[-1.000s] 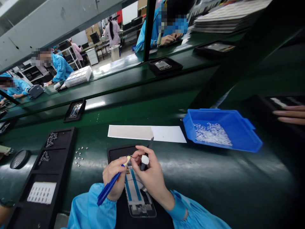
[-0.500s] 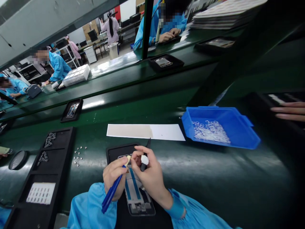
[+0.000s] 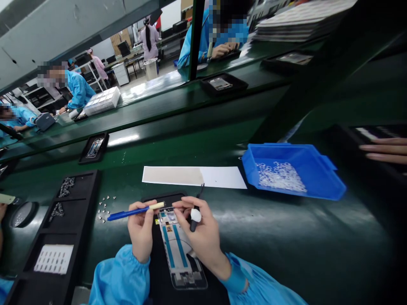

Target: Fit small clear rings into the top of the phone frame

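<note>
A phone frame point(image 3: 179, 250) with blue strips lies on a black tray point(image 3: 155, 200) in front of me on the green belt. My left hand point(image 3: 140, 231) is closed round a blue pen-like tool point(image 3: 132, 212) with a cream tip, held level and pointing right over the frame's top. My right hand point(image 3: 199, 231) grips a black tool with a white knob point(image 3: 194, 217), and its fingertips press on the top end of the frame.
A black compartment tray point(image 3: 51, 237) with small parts stands at the left, with loose tiny parts point(image 3: 104, 208) beside it. A white paper strip point(image 3: 193, 176) lies behind. A blue bin point(image 3: 295, 171) of clear rings sits at the right. Another person's fingers point(image 3: 384, 152) show at the right edge.
My left hand has swung the blue tool from pointing down toward me to lying level, handle to the left. My right hand's fingers have dropped onto the frame's top end.
</note>
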Demonstrator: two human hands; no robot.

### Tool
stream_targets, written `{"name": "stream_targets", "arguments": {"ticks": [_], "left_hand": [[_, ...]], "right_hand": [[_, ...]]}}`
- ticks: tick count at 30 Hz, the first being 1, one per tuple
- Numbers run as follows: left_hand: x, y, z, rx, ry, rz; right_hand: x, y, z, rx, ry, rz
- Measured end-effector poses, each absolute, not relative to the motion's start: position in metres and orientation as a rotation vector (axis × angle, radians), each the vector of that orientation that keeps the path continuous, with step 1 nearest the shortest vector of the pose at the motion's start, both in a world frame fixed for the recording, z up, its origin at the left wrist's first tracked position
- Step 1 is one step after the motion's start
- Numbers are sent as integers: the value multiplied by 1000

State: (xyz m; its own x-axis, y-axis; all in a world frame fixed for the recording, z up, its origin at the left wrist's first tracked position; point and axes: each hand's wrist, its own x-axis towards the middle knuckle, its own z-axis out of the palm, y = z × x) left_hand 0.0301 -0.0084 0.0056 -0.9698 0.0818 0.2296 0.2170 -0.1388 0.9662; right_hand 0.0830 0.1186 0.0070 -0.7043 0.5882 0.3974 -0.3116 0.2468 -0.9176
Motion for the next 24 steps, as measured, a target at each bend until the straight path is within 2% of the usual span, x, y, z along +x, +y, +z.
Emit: {"name": "stream_targets", "arguments": {"ticks": [7,19,24], "left_hand": [[33,-7,6,-371,-2034,-2276],[39,-4,8,-557,-1980,-2131],[38,-5,8,-535,-1992,-2173]], "right_hand": [[82,120,13,-226,-1799,1630],[82,121,11,-190,-1849,1545],[80,121,9,-190,-1833,1571]]}}
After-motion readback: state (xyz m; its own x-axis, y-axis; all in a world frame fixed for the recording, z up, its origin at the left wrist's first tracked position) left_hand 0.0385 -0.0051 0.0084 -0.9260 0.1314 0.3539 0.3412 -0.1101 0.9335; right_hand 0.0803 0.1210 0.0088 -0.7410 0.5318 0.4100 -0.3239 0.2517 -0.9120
